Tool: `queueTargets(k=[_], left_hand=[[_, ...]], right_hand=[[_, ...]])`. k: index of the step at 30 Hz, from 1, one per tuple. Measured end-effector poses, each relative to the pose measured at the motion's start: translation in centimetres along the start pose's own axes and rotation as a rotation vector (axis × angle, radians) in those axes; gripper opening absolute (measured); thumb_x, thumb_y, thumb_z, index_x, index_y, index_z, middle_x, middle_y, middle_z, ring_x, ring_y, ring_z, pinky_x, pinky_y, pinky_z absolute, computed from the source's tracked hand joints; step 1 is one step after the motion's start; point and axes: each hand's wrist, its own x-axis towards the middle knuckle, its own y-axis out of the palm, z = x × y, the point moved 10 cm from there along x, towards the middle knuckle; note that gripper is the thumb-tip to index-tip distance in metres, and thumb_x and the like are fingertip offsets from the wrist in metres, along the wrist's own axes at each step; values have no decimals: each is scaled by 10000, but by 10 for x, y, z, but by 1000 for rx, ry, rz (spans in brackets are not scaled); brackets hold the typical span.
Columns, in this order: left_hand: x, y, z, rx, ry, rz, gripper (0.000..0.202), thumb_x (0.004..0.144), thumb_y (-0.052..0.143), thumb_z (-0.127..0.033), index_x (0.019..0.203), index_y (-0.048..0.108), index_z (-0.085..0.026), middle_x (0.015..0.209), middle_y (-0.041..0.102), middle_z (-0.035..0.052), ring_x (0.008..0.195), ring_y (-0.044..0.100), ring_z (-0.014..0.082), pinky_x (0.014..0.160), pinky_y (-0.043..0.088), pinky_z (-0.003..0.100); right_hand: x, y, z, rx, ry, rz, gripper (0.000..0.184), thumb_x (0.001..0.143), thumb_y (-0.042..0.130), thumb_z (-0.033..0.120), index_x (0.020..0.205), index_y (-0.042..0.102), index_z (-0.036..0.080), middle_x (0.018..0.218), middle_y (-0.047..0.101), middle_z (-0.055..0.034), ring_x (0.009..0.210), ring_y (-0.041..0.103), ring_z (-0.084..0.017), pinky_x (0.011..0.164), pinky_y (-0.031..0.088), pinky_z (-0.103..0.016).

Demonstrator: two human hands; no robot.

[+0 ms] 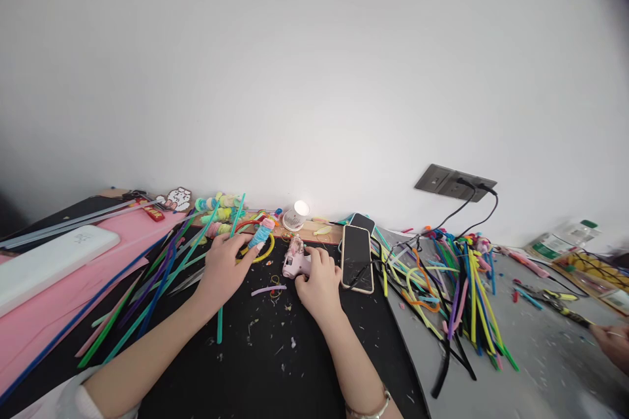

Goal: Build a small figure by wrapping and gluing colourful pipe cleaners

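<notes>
My left hand (225, 273) is closed, pinching a pink and blue piece of coiled pipe cleaner (261, 234) between its fingertips. A teal pipe cleaner (219, 328) passes beneath that hand, and a yellow loop (269, 250) lies just behind it. To the right, my right hand (320, 283) is wrapped round the handle of a small pale pink hot glue gun (293, 264), which rests on the black mat (255, 373). Its nozzle end points toward the wall, beside a white paper cup (293, 217). A short lilac pipe cleaner (268, 290) lies between my hands.
Phones (357, 258) lie right of the glue gun. Bundles of coloured pipe cleaners (474, 301) spread on both sides. Pink sheets (29, 347) and a white box (59, 262) occupy the left. Cables run from a wall socket (442, 182). Another person's hand (613, 344) holds pliers (560, 306).
</notes>
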Motion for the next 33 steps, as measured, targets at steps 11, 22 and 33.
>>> queueTargets(k=[11, 22, 33], left_hand=[[0, -7, -7, -171, -17, -20, 296, 789, 536, -428, 877, 684, -187, 999, 672, 108, 994, 567, 311, 866, 430, 402], [-17, 35, 6, -919, -438, 218, 535, 648, 724, -517, 1028, 658, -146, 990, 723, 113, 936, 670, 274, 841, 526, 372], [-19, 39, 6, -902, -458, 233, 347, 667, 749, -398, 863, 542, -201, 895, 732, 67, 960, 681, 269, 824, 533, 389]], right_hand=[[2, 6, -14, -130, 117, 59, 507, 679, 544, 160, 1184, 585, 176, 1097, 595, -147, 1047, 524, -315, 870, 344, -437], [3, -20, -1, 262, -40, -163, 265, 794, 500, 188, 995, 671, 173, 910, 680, -75, 841, 592, -224, 765, 422, -313], [1, -16, 3, 707, -51, -139, 256, 805, 532, 185, 1017, 674, 157, 966, 700, -56, 819, 621, -205, 769, 481, -301]])
